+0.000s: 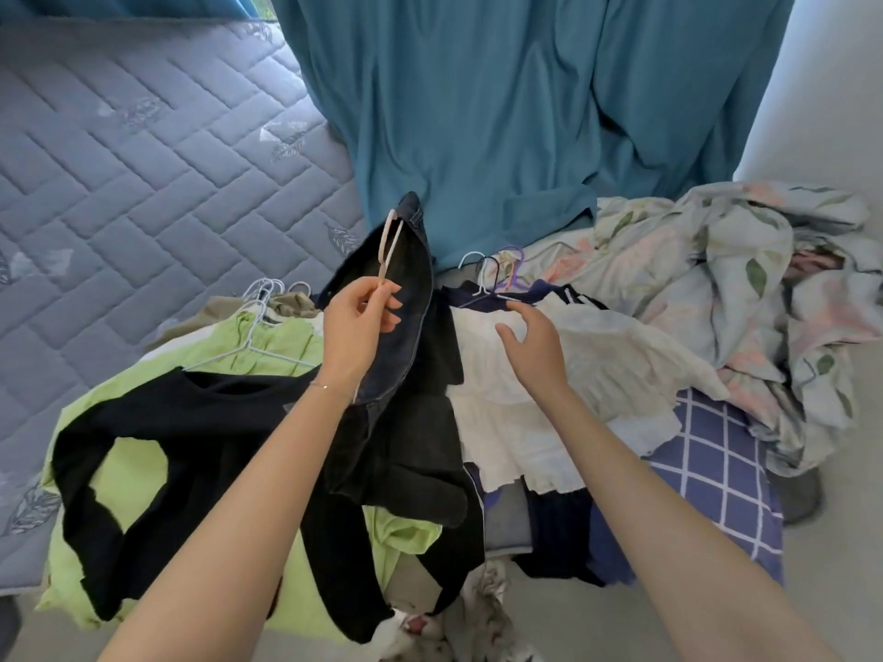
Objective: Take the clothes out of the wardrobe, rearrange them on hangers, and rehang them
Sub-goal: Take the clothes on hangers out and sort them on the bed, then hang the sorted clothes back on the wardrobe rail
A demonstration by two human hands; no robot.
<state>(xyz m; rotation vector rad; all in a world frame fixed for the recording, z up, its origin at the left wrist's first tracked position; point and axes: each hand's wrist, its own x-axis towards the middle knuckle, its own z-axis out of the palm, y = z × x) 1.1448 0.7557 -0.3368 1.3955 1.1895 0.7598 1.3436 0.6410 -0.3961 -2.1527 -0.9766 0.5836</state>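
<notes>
Denim garment [415,279], dark, hides most of its pale hanger [382,272]; only the hook and neck show. Clothes pile is cut off at the bottom edge. Left hand [358,327] raised, thumb and fingers pinching the hanger neck, garment hanging above the bed. Right hand [533,355] apart from it, fingers loose and spread, holding nothing, over white garment [501,422]; contact unclear. Spare hangers [487,274] just beyond. Grey quilted mattress [143,160] carries lime top [272,336] and black top [191,413]. Teal curtain [478,112] behind, floral bedding [693,260] right.
</notes>
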